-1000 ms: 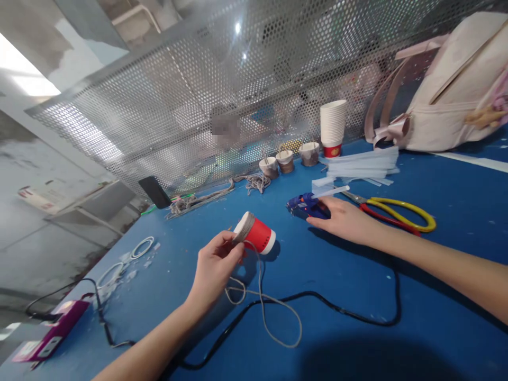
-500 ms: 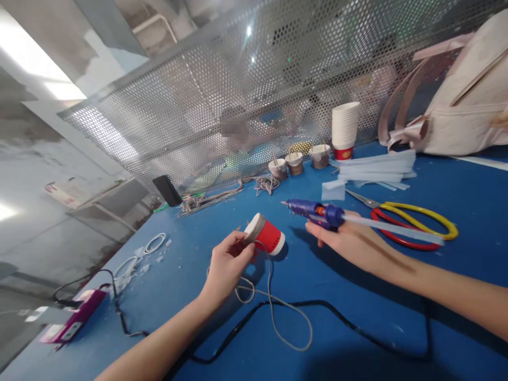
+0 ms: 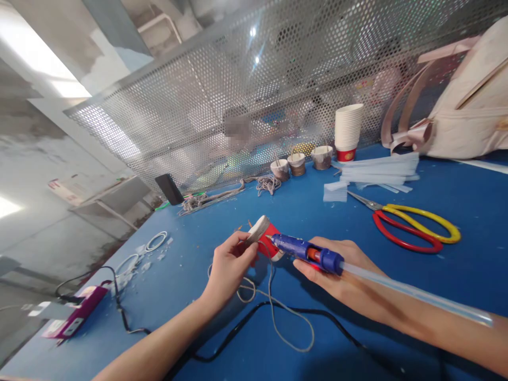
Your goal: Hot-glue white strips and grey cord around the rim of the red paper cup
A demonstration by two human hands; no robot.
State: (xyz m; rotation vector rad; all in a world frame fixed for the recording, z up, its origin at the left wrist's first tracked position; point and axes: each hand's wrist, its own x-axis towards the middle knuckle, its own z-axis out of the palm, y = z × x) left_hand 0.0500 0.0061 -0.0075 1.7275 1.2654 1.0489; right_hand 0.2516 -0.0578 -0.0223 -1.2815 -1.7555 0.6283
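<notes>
My left hand (image 3: 232, 267) is closed on a small red and white paper cup (image 3: 266, 241), held tilted on its side above the table. Grey cord (image 3: 259, 231) wraps the cup near its rim, and its loose end loops down onto the table. A blue hot glue gun (image 3: 296, 247) is gripped in my right hand (image 3: 337, 264), its nozzle at the cup's side by the cord. Whether the tip touches is hard to tell. A long clear glue stick (image 3: 416, 296) sticks out of the gun's back, over my right forearm.
Yellow and red handled scissors (image 3: 416, 225) lie at right, near a pile of glue sticks (image 3: 377, 170). Behind stand stacked cups (image 3: 349, 129) and cord-wrapped cups (image 3: 297, 165) before a mesh screen. A black cable (image 3: 317, 311) crosses the front; a purple power strip (image 3: 77, 312) sits left.
My right hand has brought the glue gun left and down, so its nozzle has come from above the table to the cup. My left hand keeps holding the cup in nearly the same place.
</notes>
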